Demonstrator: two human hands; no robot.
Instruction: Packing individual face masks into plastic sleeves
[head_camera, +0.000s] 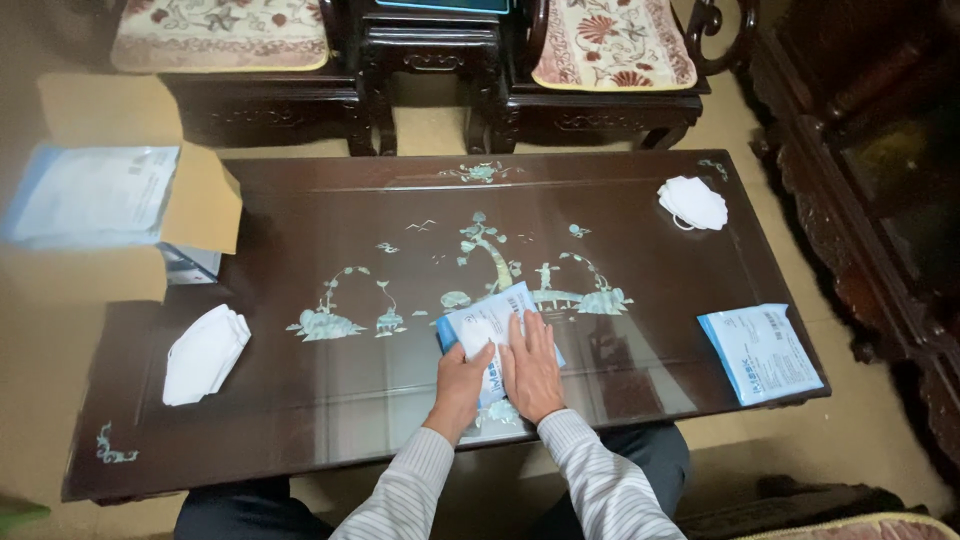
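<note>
Pressing both hands flat, open, we hold the packet (490, 330) on the surface (330, 430). It slants away up-left; our left hand (462, 385) and right hand (531, 365) cover its near end.

Dim, warm indoor light, and the glossy table (330, 420) throws soft pale glare in streaks just left of the left hand (458, 385) and under the right hand (532, 368). Far left of the hands the box (110, 200) is smeared with blur and washed pale, while the white masks (205, 352) left and the packet (760, 352) right of the hands read sharper. Well beyond the right hand the cabinet (880, 200) sinks into deep shadow, and the frame bows at its edges.
</note>
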